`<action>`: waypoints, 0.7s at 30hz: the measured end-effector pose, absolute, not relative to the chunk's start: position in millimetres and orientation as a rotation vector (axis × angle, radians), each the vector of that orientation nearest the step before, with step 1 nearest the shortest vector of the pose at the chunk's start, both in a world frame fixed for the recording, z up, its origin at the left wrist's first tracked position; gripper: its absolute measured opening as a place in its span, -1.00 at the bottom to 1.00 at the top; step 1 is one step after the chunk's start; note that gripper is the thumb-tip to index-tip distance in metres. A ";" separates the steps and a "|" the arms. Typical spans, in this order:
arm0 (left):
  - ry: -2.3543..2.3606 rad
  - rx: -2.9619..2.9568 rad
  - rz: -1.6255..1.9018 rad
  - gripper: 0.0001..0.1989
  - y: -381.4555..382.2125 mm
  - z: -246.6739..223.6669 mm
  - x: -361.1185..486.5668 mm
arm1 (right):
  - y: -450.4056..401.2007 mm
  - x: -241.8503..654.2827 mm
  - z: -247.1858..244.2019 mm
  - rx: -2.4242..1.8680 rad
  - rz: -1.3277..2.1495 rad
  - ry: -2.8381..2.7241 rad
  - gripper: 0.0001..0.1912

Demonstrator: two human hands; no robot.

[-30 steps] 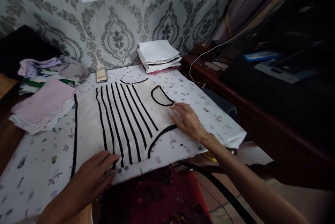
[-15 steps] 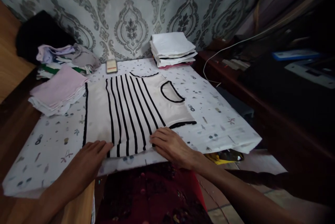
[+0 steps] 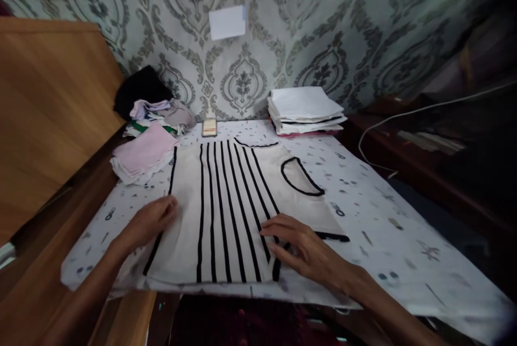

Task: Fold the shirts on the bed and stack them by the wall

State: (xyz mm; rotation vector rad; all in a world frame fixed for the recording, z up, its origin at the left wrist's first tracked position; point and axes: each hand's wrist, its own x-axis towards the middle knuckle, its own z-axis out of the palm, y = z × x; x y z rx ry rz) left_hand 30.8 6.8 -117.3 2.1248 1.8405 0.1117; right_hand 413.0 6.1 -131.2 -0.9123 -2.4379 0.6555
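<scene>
The left hand (image 3: 151, 221) has shifted off the near edge to the plain hem end, fingers curled, grip unclear, while the right hand (image 3: 301, 243), loosely spread and gripping nothing, is at the stripes, so the striped top (image 3: 188, 227) seems smoothed flat on the table (image 3: 388, 251).

The striped top (image 3: 236, 211) spread before me looks like soft matt cloth, fairly smooth, and I'd call the pink piece (image 3: 145, 146) and the white folded stack (image 3: 305, 102) dull fabric too. Beneath lies a smooth printed cover (image 3: 363, 195), cloth or plastic I can't tell. To my left the panel (image 3: 52, 119) is grained wood, smooth with a dull sheen, while the white sheet (image 3: 227, 22) looks like matt paper.
</scene>
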 end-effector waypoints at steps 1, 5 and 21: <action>2.032 2.070 0.148 -0.71 23.6 -122.1 26.3 | 12.5 405.8 -129.0 -0.884 0.656 -2.448 -0.72; 2.406 1.798 0.159 -0.61 92.1 -137.2 15.2 | 15.4 347.7 -122.0 -0.622 0.621 -2.647 -0.78; 2.570 1.443 0.291 -0.58 227.9 -142.6 20.3 | -27.5 204.6 -155.0 -0.350 0.361 -2.944 -0.79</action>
